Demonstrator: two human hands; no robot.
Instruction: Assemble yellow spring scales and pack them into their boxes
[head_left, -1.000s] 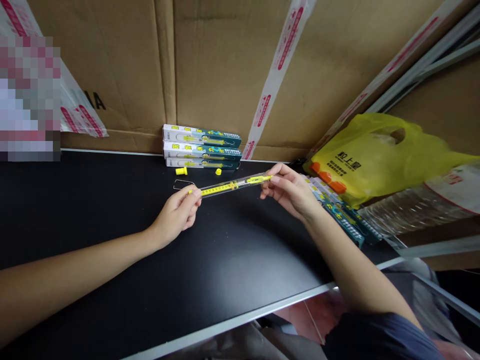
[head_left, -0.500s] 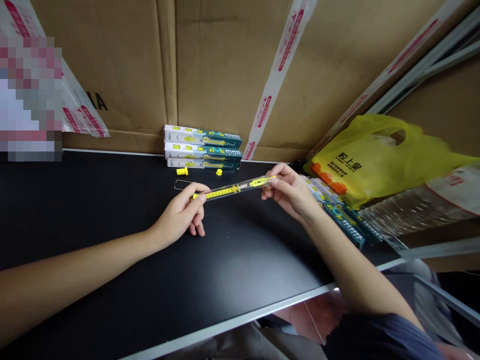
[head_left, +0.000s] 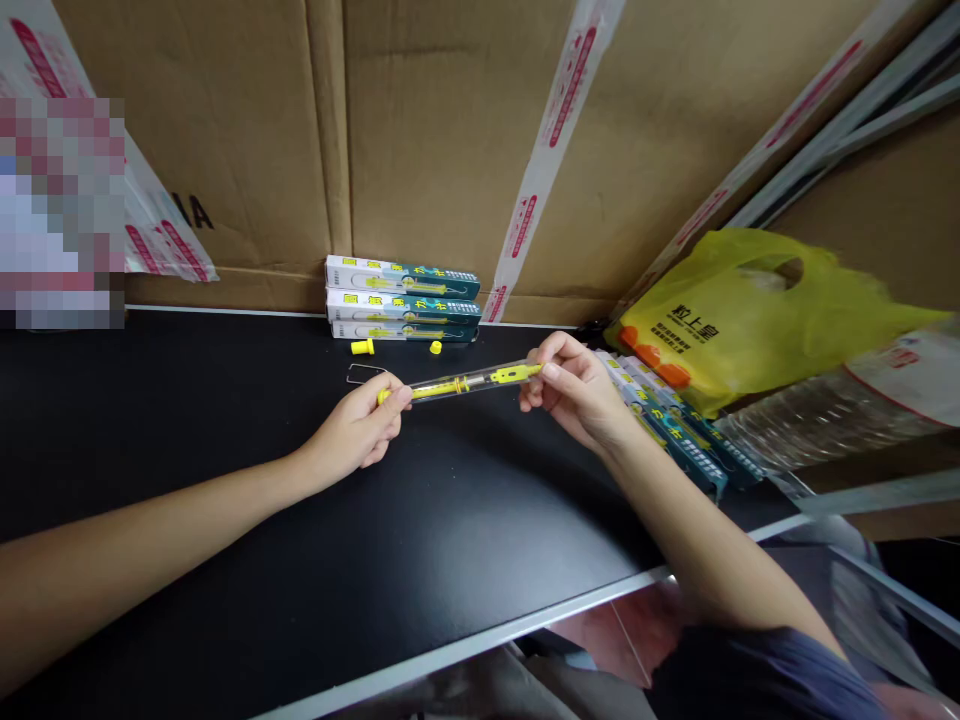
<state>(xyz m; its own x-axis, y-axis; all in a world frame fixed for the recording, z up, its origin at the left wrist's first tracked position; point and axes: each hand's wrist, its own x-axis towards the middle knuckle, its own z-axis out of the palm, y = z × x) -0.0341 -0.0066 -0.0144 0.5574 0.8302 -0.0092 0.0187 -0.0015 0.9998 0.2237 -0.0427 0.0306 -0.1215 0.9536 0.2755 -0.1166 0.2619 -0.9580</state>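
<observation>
A clear-tubed spring scale [head_left: 480, 380] with yellow inner parts is held between both hands above the black table. Its left end sits in the grip of my left hand [head_left: 366, 420], thumb on top and the other fingers curled in. At the other end, my right hand [head_left: 576, 385] pinches the yellow tip between thumb and fingertips. Behind it on the table lie a yellow plug [head_left: 362, 347], a small yellow cap [head_left: 436, 348] and a bent wire hook [head_left: 360, 372], partly hidden by my left hand.
Several printed boxes [head_left: 403, 305] are stacked against the cardboard wall [head_left: 450, 150]. More boxes [head_left: 675, 430] lie beside my right forearm. A yellow plastic bag [head_left: 720, 300] and a clear ribbed plastic container [head_left: 795, 420] stand at the right. A pale edge strip [head_left: 465, 645] borders the table [head_left: 420, 580].
The spring scale has turned about its length, so its printed scale faces me less. The fingers of my left hand have curled in further. My right hand keeps its pinch.
</observation>
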